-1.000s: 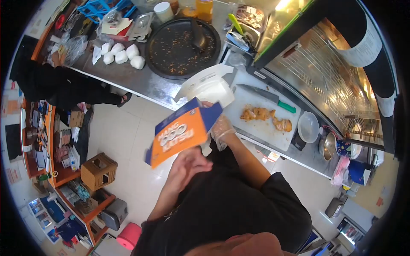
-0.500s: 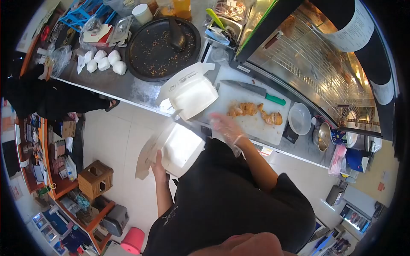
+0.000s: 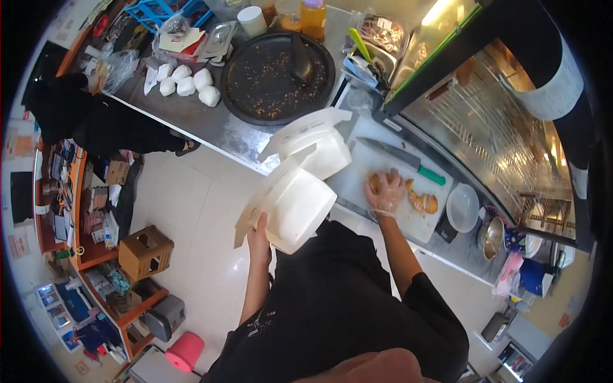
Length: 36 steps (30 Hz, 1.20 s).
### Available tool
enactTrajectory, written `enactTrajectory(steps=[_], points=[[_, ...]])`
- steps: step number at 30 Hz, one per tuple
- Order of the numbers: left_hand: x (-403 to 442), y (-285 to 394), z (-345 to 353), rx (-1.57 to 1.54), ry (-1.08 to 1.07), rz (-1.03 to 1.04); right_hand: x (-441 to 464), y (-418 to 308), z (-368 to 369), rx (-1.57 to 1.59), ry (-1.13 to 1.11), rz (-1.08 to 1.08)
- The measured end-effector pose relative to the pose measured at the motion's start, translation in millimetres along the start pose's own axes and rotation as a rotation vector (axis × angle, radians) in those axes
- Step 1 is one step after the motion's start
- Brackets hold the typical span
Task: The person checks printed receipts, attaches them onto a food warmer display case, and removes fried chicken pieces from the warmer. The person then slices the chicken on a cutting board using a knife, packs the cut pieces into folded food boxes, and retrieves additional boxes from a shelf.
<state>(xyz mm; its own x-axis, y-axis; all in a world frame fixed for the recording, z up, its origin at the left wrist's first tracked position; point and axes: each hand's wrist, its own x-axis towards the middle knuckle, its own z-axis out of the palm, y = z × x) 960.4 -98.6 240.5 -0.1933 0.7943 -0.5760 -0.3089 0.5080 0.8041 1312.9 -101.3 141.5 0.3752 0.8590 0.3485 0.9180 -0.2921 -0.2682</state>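
My left hand (image 3: 258, 241) grips an open white paper takeaway box (image 3: 300, 210) by its side, the flap folded back to the left. The box is held in front of the counter, its inside bare. Behind it, a second open takeaway box (image 3: 327, 154) rests at the counter's edge, partly covered by the first. In a clear plastic glove, my right hand (image 3: 385, 191) curls its fingers over chopped, browned meat on the white cutting board (image 3: 415, 226). More cut meat pieces (image 3: 423, 203) lie just right of it. A green-handled knife (image 3: 405, 156) lies behind them.
A round black tray (image 3: 262, 83) with crumbs and a dark scoop stands behind the boxes. Several white wrapped bundles (image 3: 185, 85) sit left of it. A clear plastic bowl (image 3: 462, 207) is right of the board; a glass display cabinet (image 3: 472, 121) rises behind. Another person (image 3: 108, 127) stands far left.
My right hand has moved from beside the board onto the left part of the chopped meat. My left hand has shifted the box right and closer to the second box.
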Motion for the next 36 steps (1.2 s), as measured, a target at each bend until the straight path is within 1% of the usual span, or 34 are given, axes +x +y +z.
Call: enactTrajectory(steps=[2, 5, 8, 11, 12, 14, 16, 17, 18, 20, 23, 24, 26, 27, 28, 29, 30, 32, 35, 36], points=[[-4, 3, 9, 0.01, -0.03, -0.022, 7, 13, -2, 0.005, 0.037, -0.111], [-15, 13, 24, -0.012, -0.103, -0.06, 15, 31, 4, 0.09, -0.038, -0.107], [-12, 2, 28, 0.041, -0.133, -0.043, 26, 53, 7, 0.469, -0.271, 0.098], [-11, -4, 34, 0.098, -0.168, -0.042, 34, 48, 3, 0.632, 0.041, 0.163], [-11, -5, 37, 0.122, -0.172, -0.03, 35, 45, 0, 0.744, -0.002, 0.147], [-13, -5, 46, 0.186, -0.183, -0.019, 50, -9, -60, 0.964, -0.096, 0.137], [-15, -9, 58, 0.199, -0.194, 0.05, 63, -46, -98, 0.816, -0.178, -0.292], [-16, -11, 63, 0.205, -0.207, 0.087, 64, -59, -101, 0.878, -0.3, -0.36], [-15, -13, 64, 0.231, -0.206, 0.067, 64, -70, -101, 0.936, -0.421, -0.426], [-13, -19, 64, 0.285, -0.222, 0.02, 61, -84, -95, 0.856, -0.629, -0.454], [-16, -19, 67, 0.154, -0.188, -0.098, 57, -90, -82, 0.641, -0.548, -0.646], [-17, -17, 67, 0.264, -0.173, -0.077, 51, -81, -92, 0.653, -0.538, -0.576], [-14, -21, 64, 0.196, -0.162, -0.078, 59, -79, -151, 0.681, -0.522, -0.458], [-13, -25, 60, 0.161, -0.149, -0.081, 58, -63, -160, 0.617, -0.467, -0.367], [-6, -34, 51, 0.148, -0.13, -0.092, 52, -37, -163, 0.522, -0.375, -0.254], [-11, -28, 53, 0.118, -0.118, -0.093, 46, -10, -165, 0.435, -0.294, -0.133], [-17, -17, 59, 0.081, -0.106, -0.088, 33, 24, -150, 0.312, -0.172, -0.001], [-19, -11, 63, 0.01, -0.113, -0.063, 0, 70, -115, -0.002, -0.049, 0.351], [-18, -5, 65, -0.02, -0.126, -0.063, -2, 76, -90, -0.153, 0.051, 0.359], [-16, -4, 62, 0.024, -0.134, -0.09, -3, 76, -82, -0.205, 0.065, 0.297]])
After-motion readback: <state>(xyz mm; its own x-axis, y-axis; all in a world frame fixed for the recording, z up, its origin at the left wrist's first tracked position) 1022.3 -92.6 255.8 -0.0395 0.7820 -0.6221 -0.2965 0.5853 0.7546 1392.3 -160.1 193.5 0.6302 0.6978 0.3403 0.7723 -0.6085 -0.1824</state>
